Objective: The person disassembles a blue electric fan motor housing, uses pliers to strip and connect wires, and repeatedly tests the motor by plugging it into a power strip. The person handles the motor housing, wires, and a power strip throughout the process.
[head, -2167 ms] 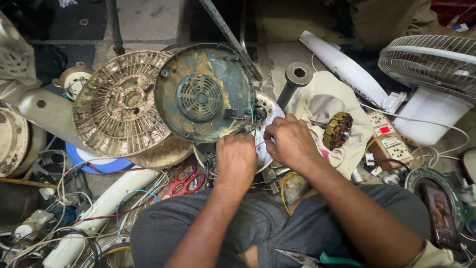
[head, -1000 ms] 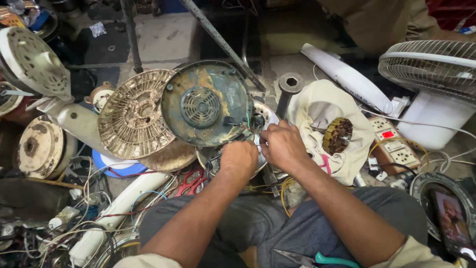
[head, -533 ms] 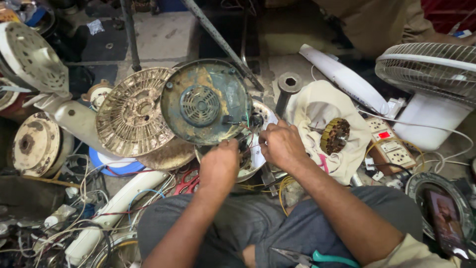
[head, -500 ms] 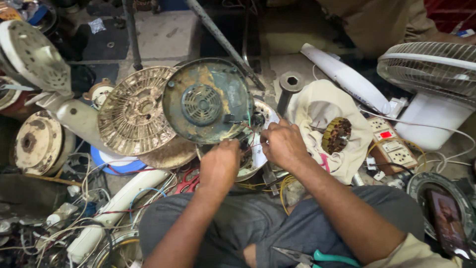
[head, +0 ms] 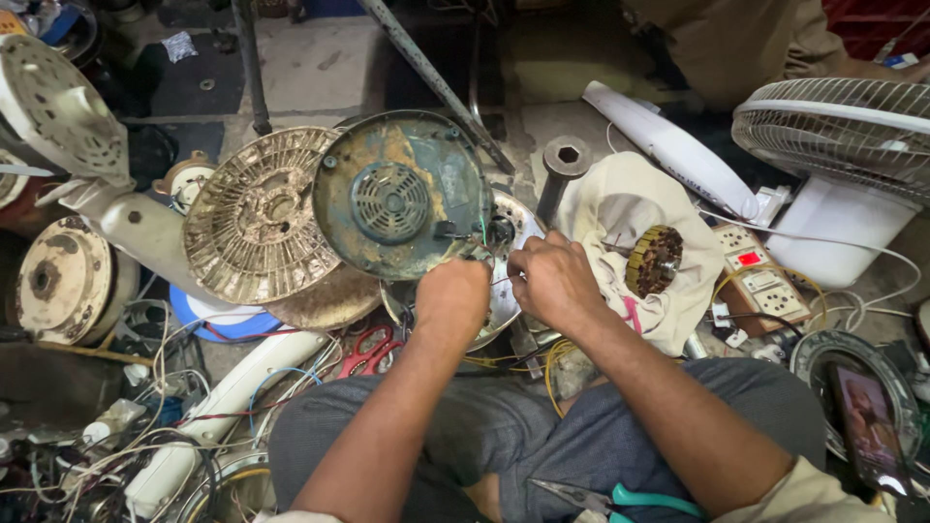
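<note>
My left hand (head: 451, 296) and my right hand (head: 549, 279) meet over a shiny round metal fan part (head: 511, 228), fingers pinched on thin wires (head: 483, 235) at its edge. What the fingertips grip is too small to tell apart. A rusty teal round motor cover (head: 399, 194) with a central vent grille leans right behind my left hand, touching the wires. A dusty beige ribbed disc (head: 254, 213) lies to its left.
A wound rotor (head: 655, 259) rests on a cream cloth (head: 620, 208) to the right. A white table fan (head: 843, 145), a socket board (head: 758, 274), red scissors (head: 373, 351), teal pliers (head: 620, 501) on my lap, cables and fan housings (head: 53, 107) crowd the floor.
My hands stay at the same spot on the wires. My left hand has shifted slightly down and turned. The view has drifted a little.
</note>
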